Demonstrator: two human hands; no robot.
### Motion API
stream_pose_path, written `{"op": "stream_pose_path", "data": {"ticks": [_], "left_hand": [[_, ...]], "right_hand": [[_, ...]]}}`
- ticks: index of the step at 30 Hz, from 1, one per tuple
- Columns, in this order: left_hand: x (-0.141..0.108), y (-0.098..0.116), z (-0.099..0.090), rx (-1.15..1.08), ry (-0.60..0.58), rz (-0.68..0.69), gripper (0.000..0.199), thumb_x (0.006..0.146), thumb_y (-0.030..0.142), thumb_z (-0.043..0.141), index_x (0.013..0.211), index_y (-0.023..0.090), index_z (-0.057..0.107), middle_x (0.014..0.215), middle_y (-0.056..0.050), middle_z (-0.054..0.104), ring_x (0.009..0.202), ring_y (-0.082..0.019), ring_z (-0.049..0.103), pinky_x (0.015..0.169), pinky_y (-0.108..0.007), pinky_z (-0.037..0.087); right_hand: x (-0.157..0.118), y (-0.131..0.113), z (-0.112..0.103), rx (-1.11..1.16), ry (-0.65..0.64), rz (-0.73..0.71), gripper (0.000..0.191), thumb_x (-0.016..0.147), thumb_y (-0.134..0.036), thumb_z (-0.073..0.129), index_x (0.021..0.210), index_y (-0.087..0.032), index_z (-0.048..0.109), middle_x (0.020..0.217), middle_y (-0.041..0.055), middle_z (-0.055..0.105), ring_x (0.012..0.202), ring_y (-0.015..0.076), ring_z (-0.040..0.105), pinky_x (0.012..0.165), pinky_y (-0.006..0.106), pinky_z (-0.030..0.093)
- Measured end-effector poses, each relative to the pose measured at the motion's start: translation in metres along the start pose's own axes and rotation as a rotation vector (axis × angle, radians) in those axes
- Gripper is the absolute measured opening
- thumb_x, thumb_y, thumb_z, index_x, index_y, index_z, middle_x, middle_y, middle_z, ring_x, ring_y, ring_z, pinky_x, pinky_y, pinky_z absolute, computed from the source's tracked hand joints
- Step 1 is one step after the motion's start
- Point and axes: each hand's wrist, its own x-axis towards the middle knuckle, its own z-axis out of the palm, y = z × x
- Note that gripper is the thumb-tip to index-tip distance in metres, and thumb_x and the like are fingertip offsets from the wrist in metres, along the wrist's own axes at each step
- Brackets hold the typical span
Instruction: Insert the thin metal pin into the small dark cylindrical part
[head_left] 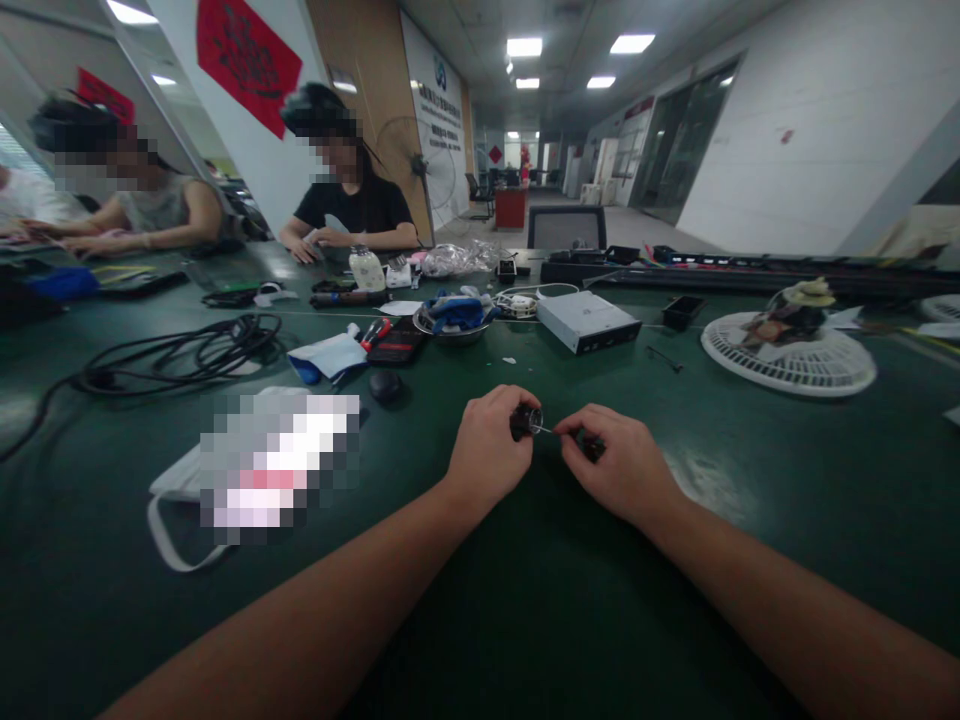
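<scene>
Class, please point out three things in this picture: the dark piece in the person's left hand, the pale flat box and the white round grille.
Dark piece (526, 424): head view, on its uncovered part.
Pale flat box (586, 318): head view, on its top face.
White round grille (796, 369): head view, on its near slats.

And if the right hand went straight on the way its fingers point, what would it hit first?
Most likely the dark cylindrical part in the left hand; a thin rod at the right hand points toward it, though depth is unclear.
</scene>
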Motion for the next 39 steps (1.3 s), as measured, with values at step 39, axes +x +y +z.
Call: {"op": "stream_pose_path", "data": {"ticks": [39], "left_hand": [[0.0004,0.0017,-0.0012,0.007,0.019,-0.015,0.03,0.072,0.001,0.063,0.092,0.022,0.064,0.097,-0.002,0.07,0.096,-0.021,0.064,0.089,-0.039,0.048]], "right_hand": [[0.0021,0.0016,-0.0003,-0.016,-0.009,0.037,0.016,0.084,-0.019,0.058,0.094,-0.023,0.07,0.09,0.0033,0.072,0.077,0.0185,0.065,0.068,0.032,0.05]]}}
